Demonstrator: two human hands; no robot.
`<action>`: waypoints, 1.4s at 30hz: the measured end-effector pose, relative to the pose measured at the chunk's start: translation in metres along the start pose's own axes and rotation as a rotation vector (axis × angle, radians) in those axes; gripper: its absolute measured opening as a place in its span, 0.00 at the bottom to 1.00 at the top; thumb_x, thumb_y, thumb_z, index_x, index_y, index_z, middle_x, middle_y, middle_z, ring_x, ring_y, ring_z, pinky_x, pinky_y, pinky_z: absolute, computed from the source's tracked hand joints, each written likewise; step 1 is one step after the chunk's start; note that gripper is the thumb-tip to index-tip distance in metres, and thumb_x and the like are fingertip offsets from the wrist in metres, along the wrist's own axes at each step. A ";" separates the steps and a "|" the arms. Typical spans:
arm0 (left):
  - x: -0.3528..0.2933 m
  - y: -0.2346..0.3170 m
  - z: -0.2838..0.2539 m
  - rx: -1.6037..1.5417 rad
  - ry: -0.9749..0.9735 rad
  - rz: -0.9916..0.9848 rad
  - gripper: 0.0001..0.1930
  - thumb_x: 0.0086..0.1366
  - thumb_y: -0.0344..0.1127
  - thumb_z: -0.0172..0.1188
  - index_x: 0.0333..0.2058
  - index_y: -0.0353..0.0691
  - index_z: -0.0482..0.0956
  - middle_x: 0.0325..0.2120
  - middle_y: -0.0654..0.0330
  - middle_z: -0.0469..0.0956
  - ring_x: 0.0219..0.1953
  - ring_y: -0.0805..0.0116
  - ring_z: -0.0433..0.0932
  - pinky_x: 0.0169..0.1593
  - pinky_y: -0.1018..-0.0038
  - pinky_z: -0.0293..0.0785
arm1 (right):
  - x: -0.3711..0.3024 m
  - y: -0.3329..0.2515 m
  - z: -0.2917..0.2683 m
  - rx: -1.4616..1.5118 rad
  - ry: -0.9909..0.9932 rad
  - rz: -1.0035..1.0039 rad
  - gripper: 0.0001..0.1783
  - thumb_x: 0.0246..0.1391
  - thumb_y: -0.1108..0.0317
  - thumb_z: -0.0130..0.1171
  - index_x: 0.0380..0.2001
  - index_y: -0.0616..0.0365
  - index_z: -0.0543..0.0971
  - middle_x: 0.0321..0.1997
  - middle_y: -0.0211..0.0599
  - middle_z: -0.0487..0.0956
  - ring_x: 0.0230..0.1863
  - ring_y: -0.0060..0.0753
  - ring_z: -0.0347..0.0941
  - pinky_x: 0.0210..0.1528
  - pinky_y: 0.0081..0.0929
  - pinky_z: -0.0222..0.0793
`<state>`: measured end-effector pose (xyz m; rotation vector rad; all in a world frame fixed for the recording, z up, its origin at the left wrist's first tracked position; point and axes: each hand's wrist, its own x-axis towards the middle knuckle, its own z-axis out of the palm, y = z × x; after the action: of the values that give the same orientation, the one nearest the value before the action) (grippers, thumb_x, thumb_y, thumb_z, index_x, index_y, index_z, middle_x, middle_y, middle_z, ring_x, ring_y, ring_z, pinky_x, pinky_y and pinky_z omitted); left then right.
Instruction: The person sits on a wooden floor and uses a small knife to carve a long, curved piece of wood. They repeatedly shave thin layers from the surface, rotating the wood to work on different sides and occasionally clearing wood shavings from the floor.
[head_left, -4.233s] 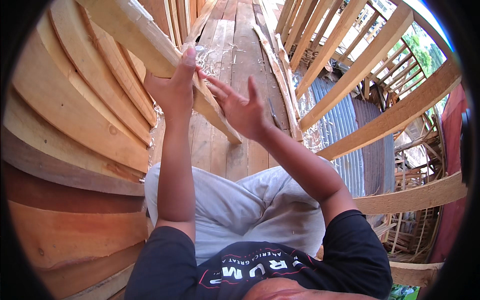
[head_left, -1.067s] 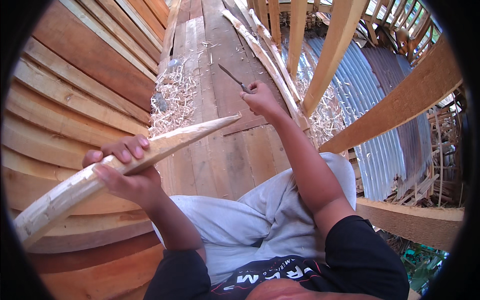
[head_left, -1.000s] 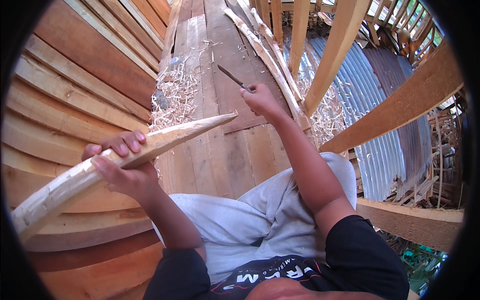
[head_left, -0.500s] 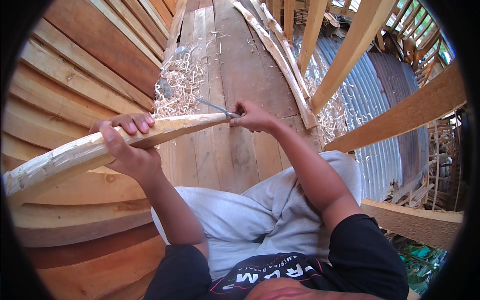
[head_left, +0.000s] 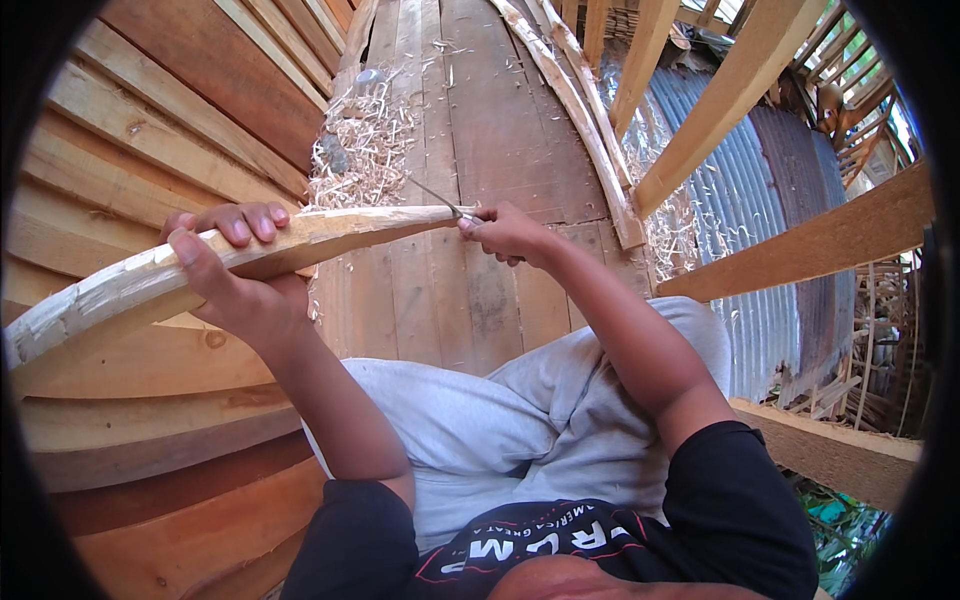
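Observation:
A long pale wooden pole (head_left: 340, 228) with whittled faces runs from the left rim to the middle of the view, its narrow end by my right hand. My left hand (head_left: 245, 265) is closed around its thicker part, thumb on the near side and fingers over the top. My right hand (head_left: 505, 234) grips a knife (head_left: 432, 194) close to the pole's narrow end. The knife's thin blade points up and left, crossing beside the pole tip; its handle is mostly hidden in my fingers.
Wood shavings (head_left: 370, 140) are heaped on the plank floor (head_left: 490, 120), with a grey stone among them. Stacked boards (head_left: 130, 120) line the left side. Two peeled poles (head_left: 590, 130) lie at the far right, near slanted posts (head_left: 730, 90) and corrugated metal sheets (head_left: 740, 190).
Both hands and the pole have shifted slightly up in the view. The knife's blade has turned, now looking thinner. My left hand has moved a little leftward; both grips stay closed.

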<state>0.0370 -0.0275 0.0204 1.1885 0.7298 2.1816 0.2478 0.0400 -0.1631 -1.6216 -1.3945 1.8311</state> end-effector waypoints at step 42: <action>-0.001 -0.007 0.005 0.043 0.118 -0.003 0.17 0.60 0.48 0.59 0.29 0.46 0.61 0.19 0.66 0.60 0.22 0.72 0.63 0.32 0.70 0.66 | -0.009 -0.026 0.026 -0.467 0.367 -0.236 0.30 0.59 0.56 0.32 0.30 0.74 0.76 0.34 0.71 0.75 0.42 0.68 0.73 0.48 0.49 0.66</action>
<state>0.0430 -0.0217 0.0175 1.0859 0.8311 2.2590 0.2183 0.0334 -0.1404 -1.7905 -1.8247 1.0574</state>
